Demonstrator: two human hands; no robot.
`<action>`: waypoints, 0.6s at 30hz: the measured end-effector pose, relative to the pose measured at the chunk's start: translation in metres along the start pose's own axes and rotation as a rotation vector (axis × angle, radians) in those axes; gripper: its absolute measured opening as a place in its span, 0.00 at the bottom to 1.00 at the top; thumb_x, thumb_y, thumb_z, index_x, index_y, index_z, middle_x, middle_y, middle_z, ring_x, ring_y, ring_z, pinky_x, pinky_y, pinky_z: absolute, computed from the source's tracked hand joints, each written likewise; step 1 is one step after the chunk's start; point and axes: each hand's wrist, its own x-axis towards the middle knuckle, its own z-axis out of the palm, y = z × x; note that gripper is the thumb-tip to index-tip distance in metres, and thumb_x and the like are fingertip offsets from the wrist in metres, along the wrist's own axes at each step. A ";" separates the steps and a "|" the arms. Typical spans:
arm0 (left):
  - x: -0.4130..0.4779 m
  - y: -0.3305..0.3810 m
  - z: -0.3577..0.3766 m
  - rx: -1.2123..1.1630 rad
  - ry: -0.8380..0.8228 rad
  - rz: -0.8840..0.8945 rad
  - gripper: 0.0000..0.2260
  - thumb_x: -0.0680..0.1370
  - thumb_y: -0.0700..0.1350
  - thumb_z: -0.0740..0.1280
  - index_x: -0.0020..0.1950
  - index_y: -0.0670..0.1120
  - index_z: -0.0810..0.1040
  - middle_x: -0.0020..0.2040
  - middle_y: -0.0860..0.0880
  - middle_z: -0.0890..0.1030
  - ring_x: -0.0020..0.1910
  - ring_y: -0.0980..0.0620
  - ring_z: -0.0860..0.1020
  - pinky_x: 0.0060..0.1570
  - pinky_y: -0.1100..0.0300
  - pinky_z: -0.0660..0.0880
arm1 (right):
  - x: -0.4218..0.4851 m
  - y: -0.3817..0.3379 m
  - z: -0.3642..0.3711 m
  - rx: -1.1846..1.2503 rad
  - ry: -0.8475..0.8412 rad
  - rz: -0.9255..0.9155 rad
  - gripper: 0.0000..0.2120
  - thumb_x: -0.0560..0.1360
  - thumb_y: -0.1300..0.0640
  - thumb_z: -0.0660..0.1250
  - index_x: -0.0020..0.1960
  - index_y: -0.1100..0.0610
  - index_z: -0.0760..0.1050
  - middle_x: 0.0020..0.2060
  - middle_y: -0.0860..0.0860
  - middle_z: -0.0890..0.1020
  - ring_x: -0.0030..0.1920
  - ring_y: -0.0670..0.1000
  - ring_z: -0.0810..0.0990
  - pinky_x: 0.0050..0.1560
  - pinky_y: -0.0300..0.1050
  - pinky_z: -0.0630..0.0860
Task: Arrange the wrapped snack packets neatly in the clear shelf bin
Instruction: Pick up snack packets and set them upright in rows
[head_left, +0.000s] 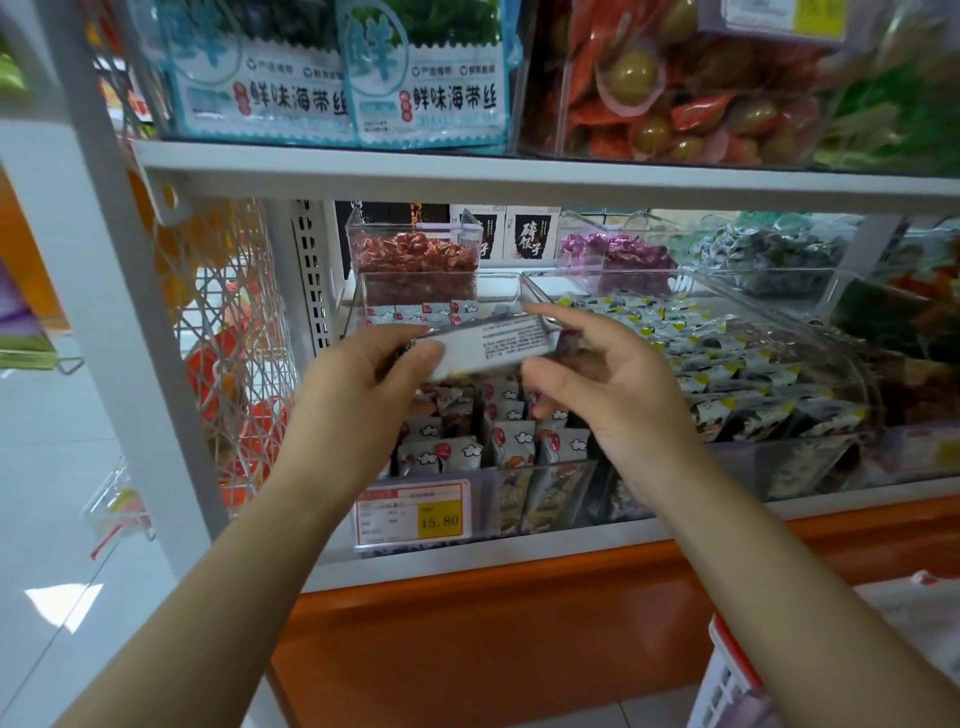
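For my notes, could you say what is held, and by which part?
Left hand pinches the snack packet by its left end; the right hand may only touch it.

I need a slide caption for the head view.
Left hand and right hand hold a snack packet at the clear shelf bin.

Two blue-and-white seaweed packs on the top shelf, the left pack (260, 93) and the right pack (431, 88), each read "鲜味海带丝" in dark characters, with a large "鲜" in a circle above. At the back of the middle shelf, a black-and-white box (531, 239) reads "碎银子". A price tag (415, 512) on the front of the clear bin (485, 488) shows "15.80" on a yellow patch; its other print is too small to read. The white packet (498, 343) in the foreground carries fine print, illegible.
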 end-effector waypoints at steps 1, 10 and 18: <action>0.000 -0.002 0.001 0.083 0.007 0.033 0.11 0.78 0.51 0.60 0.57 0.52 0.78 0.49 0.51 0.82 0.45 0.54 0.80 0.45 0.54 0.79 | 0.002 0.000 0.001 -0.047 0.055 -0.015 0.12 0.72 0.61 0.70 0.53 0.48 0.78 0.41 0.45 0.83 0.38 0.44 0.81 0.35 0.41 0.80; -0.004 -0.030 -0.006 1.108 -0.389 0.138 0.26 0.78 0.59 0.39 0.76 0.55 0.53 0.77 0.55 0.50 0.75 0.53 0.37 0.69 0.39 0.36 | 0.023 -0.003 -0.002 -0.516 0.049 -0.130 0.03 0.74 0.56 0.68 0.47 0.54 0.79 0.38 0.44 0.78 0.39 0.41 0.76 0.41 0.31 0.70; -0.003 -0.030 -0.006 1.075 -0.383 0.114 0.26 0.78 0.60 0.42 0.75 0.54 0.55 0.77 0.55 0.53 0.76 0.55 0.42 0.70 0.40 0.39 | 0.026 0.014 0.042 -0.917 -0.194 -0.188 0.14 0.72 0.51 0.70 0.56 0.55 0.78 0.50 0.51 0.80 0.52 0.50 0.74 0.48 0.41 0.66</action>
